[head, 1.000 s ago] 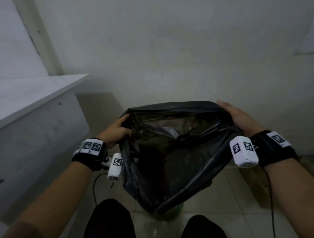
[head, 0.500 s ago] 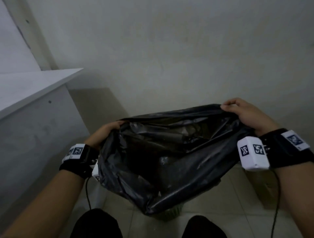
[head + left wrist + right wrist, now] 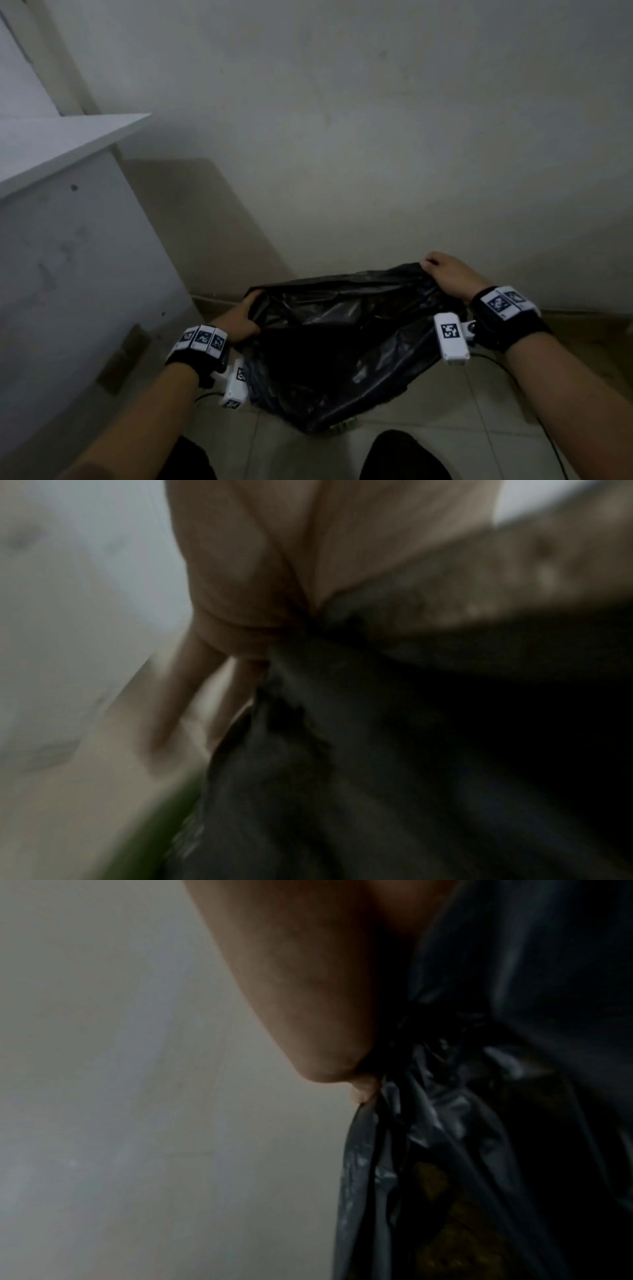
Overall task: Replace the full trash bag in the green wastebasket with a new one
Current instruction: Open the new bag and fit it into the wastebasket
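Over floor, 2 hands (image 3: 239, 320) (image 3: 447, 275) grip bag (image 3: 339, 346) rim.

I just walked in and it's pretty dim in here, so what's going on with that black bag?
A person is holding a black trash bag open by its rim, the left hand gripping one side and the right hand the other. The bag hangs low over the tiled floor, next to a white cabinet. A bit of green, probably the wastebasket, shows beside the bag in the left wrist view.
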